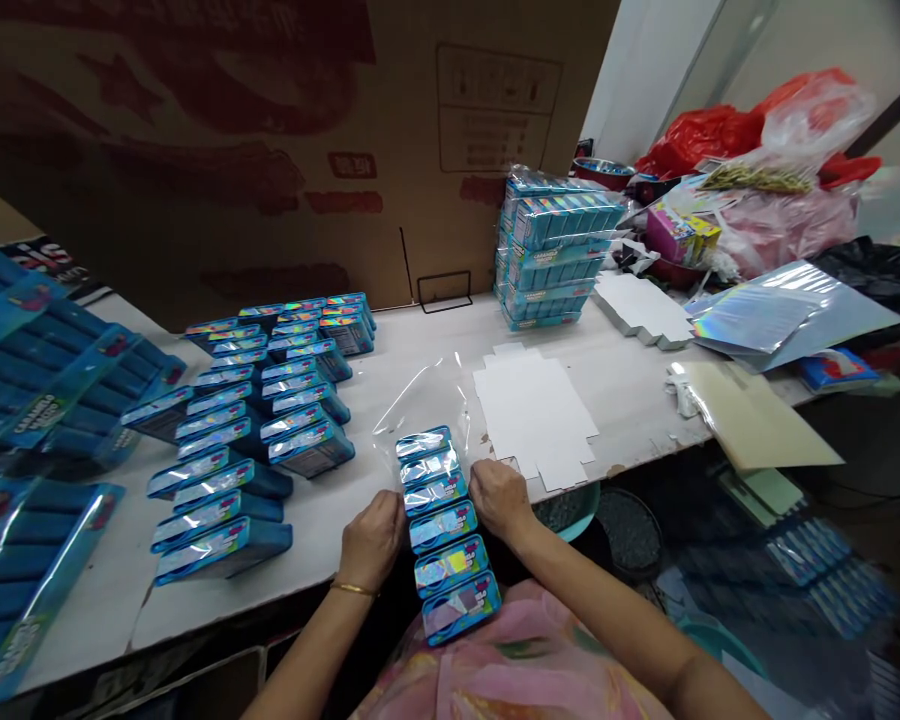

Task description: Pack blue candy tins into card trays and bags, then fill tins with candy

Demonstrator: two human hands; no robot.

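Note:
A row of small blue boxes (442, 527) with shiny fronts lies between my hands, its near end over the table's front edge by my body. Clear plastic film, apparently a bag (420, 400), spreads around the far end of the row. At the row's left side my left hand (373, 537) is closed, its fingertips curled in against the film. My right hand (499, 492) is closed on the opposite side, pinching the film beside the boxes. The fingertips of both hands are partly hidden. Just right of the row lies a flat white cardboard blank (534, 410).
Loose blue boxes (229, 435) stand in rows on the left. Film-wrapped packs (37, 390) fill the far left; another wrapped stack (555, 250) stands at the back. A large carton (270, 150) blocks the rear. White blanks (641, 308) and plastic sheets (787, 310) lie right.

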